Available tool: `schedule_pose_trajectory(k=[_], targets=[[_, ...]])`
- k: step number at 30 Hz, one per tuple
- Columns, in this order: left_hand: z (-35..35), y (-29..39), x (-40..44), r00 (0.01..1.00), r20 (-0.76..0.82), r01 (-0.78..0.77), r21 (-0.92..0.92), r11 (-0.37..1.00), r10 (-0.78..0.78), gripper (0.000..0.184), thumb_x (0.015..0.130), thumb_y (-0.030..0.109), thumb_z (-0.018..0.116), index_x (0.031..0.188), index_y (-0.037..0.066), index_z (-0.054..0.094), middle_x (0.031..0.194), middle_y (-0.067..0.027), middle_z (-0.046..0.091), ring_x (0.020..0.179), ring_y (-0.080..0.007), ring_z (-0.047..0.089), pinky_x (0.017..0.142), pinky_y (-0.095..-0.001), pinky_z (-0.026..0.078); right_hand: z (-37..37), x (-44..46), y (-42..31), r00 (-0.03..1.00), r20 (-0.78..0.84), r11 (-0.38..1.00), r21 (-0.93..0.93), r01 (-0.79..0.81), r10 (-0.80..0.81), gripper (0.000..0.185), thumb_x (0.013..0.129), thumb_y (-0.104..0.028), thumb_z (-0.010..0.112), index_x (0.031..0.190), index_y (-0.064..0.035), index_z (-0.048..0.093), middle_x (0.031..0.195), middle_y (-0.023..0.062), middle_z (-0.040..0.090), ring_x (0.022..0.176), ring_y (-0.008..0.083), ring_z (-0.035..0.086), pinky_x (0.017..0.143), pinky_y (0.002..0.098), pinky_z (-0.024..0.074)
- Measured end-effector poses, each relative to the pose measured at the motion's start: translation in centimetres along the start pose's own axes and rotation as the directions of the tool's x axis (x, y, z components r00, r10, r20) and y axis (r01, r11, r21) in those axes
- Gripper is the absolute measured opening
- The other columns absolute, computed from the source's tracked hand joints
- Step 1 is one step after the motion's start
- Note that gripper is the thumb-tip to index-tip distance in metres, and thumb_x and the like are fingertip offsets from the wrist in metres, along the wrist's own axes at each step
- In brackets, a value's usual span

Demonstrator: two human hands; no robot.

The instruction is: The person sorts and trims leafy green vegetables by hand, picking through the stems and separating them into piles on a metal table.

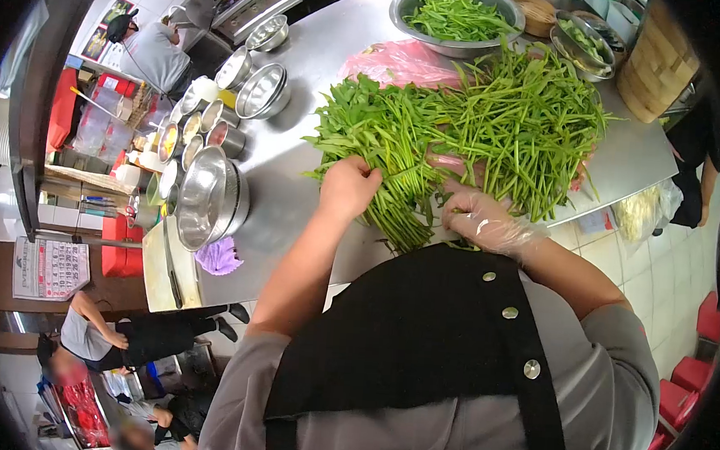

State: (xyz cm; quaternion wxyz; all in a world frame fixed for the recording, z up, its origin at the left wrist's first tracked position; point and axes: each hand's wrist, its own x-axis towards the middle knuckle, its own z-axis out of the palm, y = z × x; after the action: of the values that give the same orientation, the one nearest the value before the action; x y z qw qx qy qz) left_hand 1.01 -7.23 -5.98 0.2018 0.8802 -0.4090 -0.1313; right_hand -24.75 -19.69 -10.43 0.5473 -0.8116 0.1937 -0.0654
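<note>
A large heap of leafy green stalks that look like water spinach [531, 128] covers the right part of the steel table. A second bundle of water spinach [401, 166] lies to its left, cut stem ends towards me. My left hand [350, 187] is bare and closed at this bundle's left edge, thumb and fingers pinching a stalk. My right hand [484, 220], in a clear plastic glove, is at the stem ends between the two piles. Its fingers are curled in; what they grip is mostly hidden. Pink plastic [403, 61] shows behind and between the greens.
A steel basin [503, 44] of picked greens stands at the back, near a wooden block [654, 74]. Several steel bowls [265, 91] line the left side. A knife [172, 263] lies on a cutting board [158, 283], beside a purple cloth [219, 256]. Other people stand further off.
</note>
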Motion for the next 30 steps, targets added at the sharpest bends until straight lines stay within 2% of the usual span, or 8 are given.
schedule_pose_trajectory(k=[3, 5, 8, 12, 16, 23, 25, 30], targets=[[-1.8, -0.4, -1.1, 1.0, -0.007, 0.014, -0.352, 0.936, -0.017, 0.022, 0.092, 0.024, 0.069, 0.097, 0.002, 0.071, 0.082, -0.0123, 0.072, 0.072, -0.0233, 0.069, 0.066, -0.0354, 0.054, -0.4, 0.0, -1.1, 0.997, 0.045, 0.998, -0.01, -0.055, 0.055, 0.023, 0.092, -0.039, 0.06, 0.096, -0.0193, 0.071, 0.094, 0.0008, 0.068, 0.104, 0.0214, 0.062, 0.1, 0.0636, 0.0315], [-3.5, -0.3, -2.2, 0.997, 0.018, 0.064, -0.691, 0.72, -0.071, 0.016, 0.097, 0.016, 0.065, 0.105, 0.002, 0.069, 0.08, -0.0046, 0.069, 0.069, -0.0133, 0.065, 0.06, -0.0295, 0.051, -0.5, 0.1, -1.1, 0.995, 0.063, 0.996, 0.024, -0.083, 0.081, 0.023, 0.092, -0.039, 0.06, 0.096, -0.0191, 0.07, 0.09, -0.0001, 0.067, 0.099, 0.0202, 0.062, 0.098, 0.0594, 0.034], [-6.8, 0.2, -3.4, 0.996, 0.019, 0.076, -0.729, 0.681, -0.091, 0.018, 0.1, 0.013, 0.061, 0.115, 0.004, 0.067, 0.081, 0.0009, 0.066, 0.064, -0.0073, 0.058, 0.056, -0.0228, 0.043, -1.0, 0.1, -1.8, 0.991, 0.094, 0.989, 0.102, -0.105, 0.096, 0.018, 0.093, -0.03, 0.061, 0.095, -0.0134, 0.069, 0.086, 0.0015, 0.066, 0.088, 0.0171, 0.062, 0.089, 0.0455, 0.0435], [-8.3, 0.6, -4.6, 0.992, -0.07, 0.032, -0.658, 0.752, -0.103, 0.023, 0.1, 0.023, 0.068, 0.102, 0.0, 0.072, 0.078, 0.0003, 0.066, 0.062, -0.005, 0.052, 0.056, -0.0235, 0.042, -2.4, 1.0, -3.4, 0.999, 0.047, 0.969, 0.248, 0.011, -0.024, 0.012, 0.094, -0.015, 0.063, 0.093, -0.0035, 0.066, 0.082, 0.0034, 0.064, 0.079, 0.0121, 0.059, 0.075, 0.0275, 0.0488], [-8.0, 1.3, -5.2, 0.981, -0.185, -0.055, -0.533, 0.844, -0.053, 0.031, 0.099, 0.028, 0.069, 0.09, -0.001, 0.072, 0.07, 0.002, 0.062, 0.06, -0.0054, 0.047, 0.056, -0.0249, 0.04, -3.6, 2.0, -5.0, 0.965, -0.153, 0.935, 0.255, 0.247, -0.214, 0.012, 0.095, -0.012, 0.061, 0.09, -0.0016, 0.061, 0.079, 0.0018, 0.058, 0.077, 0.0099, 0.05, 0.073, 0.0313, 0.0471], [-8.2, 3.2, -5.9, 0.973, -0.226, -0.033, -0.352, 0.936, -0.051, 0.031, 0.096, 0.024, 0.068, 0.083, -0.004, 0.07, 0.061, -0.0026, 0.057, 0.059, -0.0083, 0.047, 0.056, -0.0289, 0.042, -5.9, 0.8, -12.8, 0.943, -0.04, 0.941, -0.1, 0.324, -0.329, 0.01, 0.097, -0.01, 0.059, 0.095, -0.0011, 0.062, 0.084, 0.0099, 0.063, 0.08, 0.0214, 0.061, 0.077, 0.0342, 0.0495], [-8.1, 3.6, -6.0, 0.975, -0.222, -0.052, -0.33, 0.943, -0.023, 0.03, 0.096, 0.024, 0.068, 0.083, -0.004, 0.07, 0.061, -0.0036, 0.057, 0.059, -0.0092, 0.048, 0.057, -0.0298, 0.043, -5.5, 1.9, -13.4, 0.818, -0.077, 0.796, -0.295, 0.528, -0.571, 0.009, 0.092, -0.011, 0.065, 0.097, -0.0029, 0.065, 0.086, 0.0149, 0.067, 0.079, 0.0348, 0.065, 0.074, 0.0391, 0.0536], [-8.2, 4.3, -6.9, 0.983, -0.153, -0.141, -0.283, 0.949, 0.1, 0.028, 0.096, 0.023, 0.068, 0.086, -0.003, 0.07, 0.063, -0.0075, 0.06, 0.059, -0.0135, 0.052, 0.059, -0.0328, 0.046, -5.2, 4.5, -13.6, 0.776, 0.03, 0.61, -0.6, 0.517, -0.63, 0.017, 0.09, -0.022, 0.068, 0.098, -0.0066, 0.068, 0.091, 0.0133, 0.069, 0.083, 0.0377, 0.068, 0.074, 0.0466, 0.0563]])
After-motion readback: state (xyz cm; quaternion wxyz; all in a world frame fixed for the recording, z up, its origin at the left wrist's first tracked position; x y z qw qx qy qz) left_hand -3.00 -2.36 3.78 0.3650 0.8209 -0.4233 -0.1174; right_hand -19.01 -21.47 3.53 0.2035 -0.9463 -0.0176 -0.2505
